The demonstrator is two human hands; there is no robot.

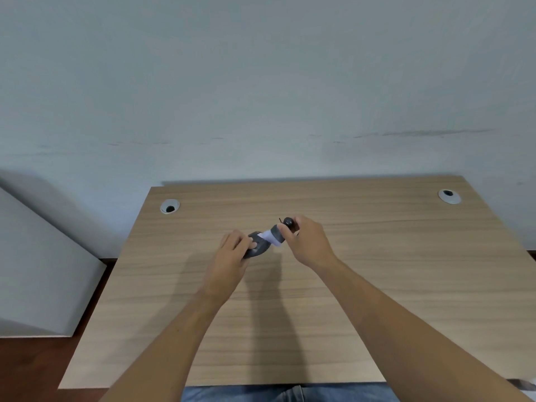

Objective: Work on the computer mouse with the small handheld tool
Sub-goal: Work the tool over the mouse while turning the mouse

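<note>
A dark grey computer mouse (259, 246) is near the middle of the wooden desk (377, 271), gripped at its left side by my left hand (233, 253). My right hand (307, 242) is closed around a small handheld tool (277, 234) with a grey and white body and a black rounded end. The tool slants down to the left, and its lower end meets the top of the mouse. My fingers hide much of both objects. Whether the mouse rests on the desk or is lifted slightly, I cannot tell.
Two round grey cable grommets are set into the desk's far corners, one at the left (170, 206) and one at the right (449, 196). A pale wall stands behind the desk. A white panel (37, 271) leans at the left, over a dark red floor.
</note>
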